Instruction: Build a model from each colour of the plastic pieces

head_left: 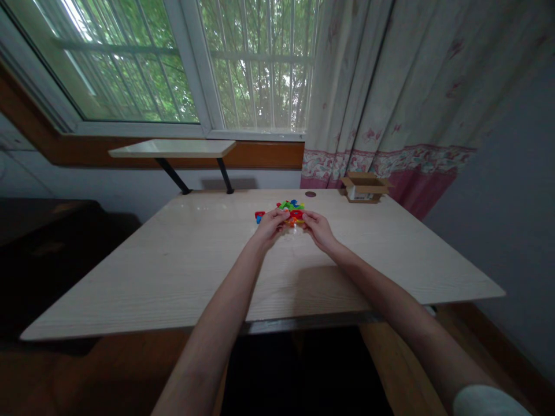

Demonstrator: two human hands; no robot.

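Observation:
A small heap of bright plastic pieces [289, 209] in green, blue, red and orange lies near the far edge of the pale wood-grain table [182, 277]. My left hand [271, 226] rests at the heap's near left, with its fingers over the pieces. My right hand [318, 229] is at the near right, its fingertips against a red piece [296, 214]. A red and blue piece [259, 217] lies just left of my left hand. The hands nearly meet, and they hide part of the heap. Whether either hand grips a piece is too small to tell.
An open cardboard box [364, 188] stands at the table's far right corner, and a round dark hole [310, 194] marks the far edge. Behind the table are a white wall shelf [172, 149], a window and a floral curtain [390, 92].

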